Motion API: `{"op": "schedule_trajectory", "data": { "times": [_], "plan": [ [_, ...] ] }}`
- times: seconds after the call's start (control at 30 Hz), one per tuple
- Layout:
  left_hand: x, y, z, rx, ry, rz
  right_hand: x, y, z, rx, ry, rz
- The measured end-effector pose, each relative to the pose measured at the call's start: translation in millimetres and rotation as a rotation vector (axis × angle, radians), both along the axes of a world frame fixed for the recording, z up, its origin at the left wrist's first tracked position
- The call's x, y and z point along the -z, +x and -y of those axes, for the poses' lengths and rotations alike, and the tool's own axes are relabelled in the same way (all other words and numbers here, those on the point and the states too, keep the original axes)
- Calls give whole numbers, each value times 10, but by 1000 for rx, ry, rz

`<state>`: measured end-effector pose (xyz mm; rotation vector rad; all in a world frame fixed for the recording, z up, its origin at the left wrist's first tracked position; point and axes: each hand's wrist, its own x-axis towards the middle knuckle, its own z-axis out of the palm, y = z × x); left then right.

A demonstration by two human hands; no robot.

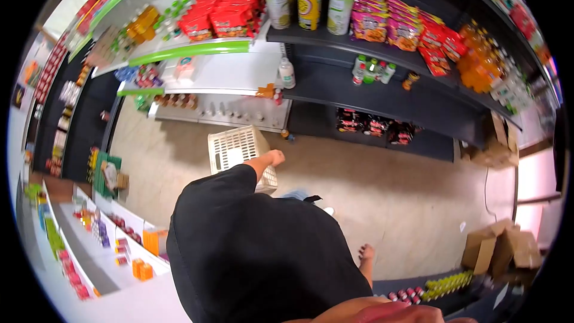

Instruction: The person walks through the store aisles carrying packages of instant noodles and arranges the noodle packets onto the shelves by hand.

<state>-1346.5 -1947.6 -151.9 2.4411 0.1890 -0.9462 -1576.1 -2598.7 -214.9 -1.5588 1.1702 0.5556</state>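
Note:
My left hand (275, 157) is closed at the right side of a cream plastic basket (230, 141) with slotted walls, which hangs low in front of the shelves. The handle inside my fingers is hidden. The basket's visible inside shows a pale patch at the bottom. My right hand (366, 252) hangs low at my other side, above the floor, with loosely bent fingers a little apart and nothing in them. It touches nothing that I can see.
Ahead stand white shelves (224, 87) and dark shelves (371, 93) with red packets (230, 15), tall cans (309, 5) and bottles. Cardboard boxes (483, 246) lie at the lower right. A green crate (106, 173) stands at the left. White shelving (113, 251) runs along the lower left.

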Motion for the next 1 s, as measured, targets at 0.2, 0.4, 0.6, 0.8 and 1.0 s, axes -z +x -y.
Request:
{"op": "schedule_trajectory", "data": {
  "times": [0.2,0.4,0.6,0.8,1.0],
  "plan": [
    [145,-602,699,-209,-441,-17,-191,1745,340,-211,-30,83],
    [600,-1165,420,265,-106,56,12,2689,-640,-457,87,-10],
    [403,-1357,-134,-424,-63,-121,614,3453,-1686,-1346,49,367],
    [285,-1368,130,-1083,-113,-44,-211,4044,-2351,-1150,376,301],
    [472,-1333,1128,-2,-67,307,-156,4532,-1694,-1282,87,224]
  ]
}}
